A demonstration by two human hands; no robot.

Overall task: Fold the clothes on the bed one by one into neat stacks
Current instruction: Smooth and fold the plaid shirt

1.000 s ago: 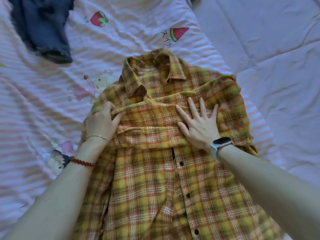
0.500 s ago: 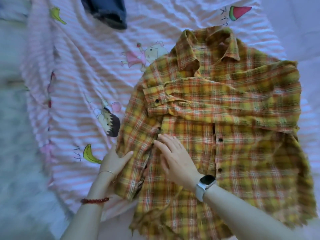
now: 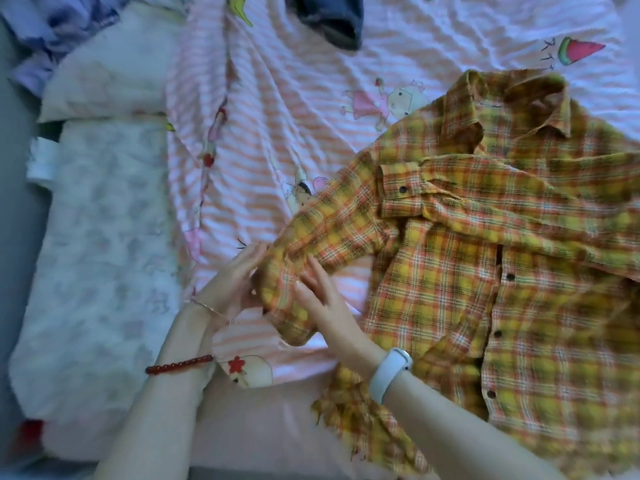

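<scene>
A yellow and orange plaid shirt [image 3: 502, 271] lies face up, buttoned, on the pink striped sheet [image 3: 277, 133]. One sleeve is folded across its chest, the cuff [image 3: 401, 195] ending near the shoulder. The other sleeve [image 3: 322, 233] stretches out to the left. My left hand [image 3: 239, 282] holds that sleeve's cuff end from the left side. The fingers of my right hand [image 3: 318, 299] lie straight on top of the same cuff. The shirt's right edge runs out of view.
A dark blue garment [image 3: 329, 22] lies at the top of the sheet. White patterned bedding [image 3: 104, 254] and a cream pillow [image 3: 104, 81] fill the left side. Blue and purple cloth [image 3: 52, 32] is bunched at the top left corner.
The view has swung left. Both hands have left the shirt's side, and the left sleeve is now drawn out to the left with both hands at its cuff.
</scene>
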